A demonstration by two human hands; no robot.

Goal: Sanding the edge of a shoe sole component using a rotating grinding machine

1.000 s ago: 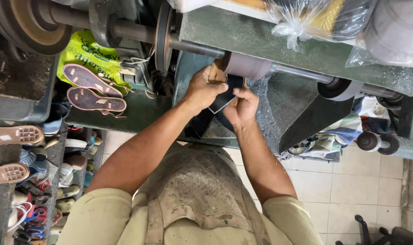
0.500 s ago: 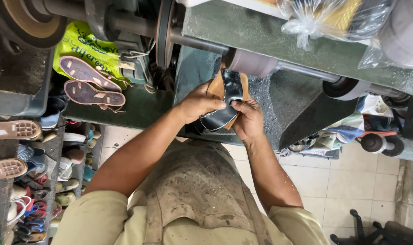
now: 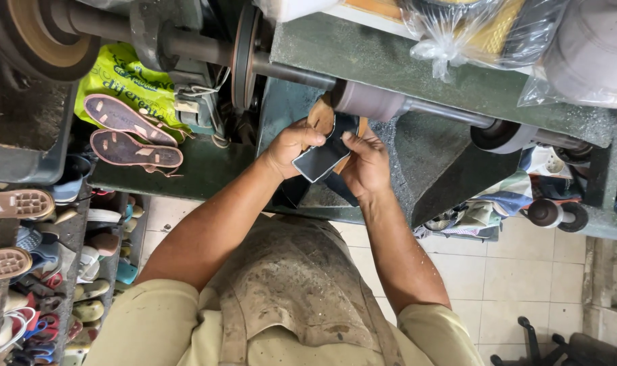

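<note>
Shoe (image 3: 325,146) gripped by left hand (image 3: 289,146) and right hand (image 3: 366,163) at sanding drum (image 3: 366,100).

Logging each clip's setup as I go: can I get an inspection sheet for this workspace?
Surface: green machine housing, dusty and speckled.
Job's things: dark shoe part with a tan sole edge, held up at the grey sanding drum on the long shaft.
Clutter: two pink soles on a yellow-green bag; tied plastic bags on top.
Grippers: left hand and right hand both grip the shoe part.
Cables: nothing seen.
Surroundings: shelves of shoes at the left, tiled floor, stained apron.
</note>
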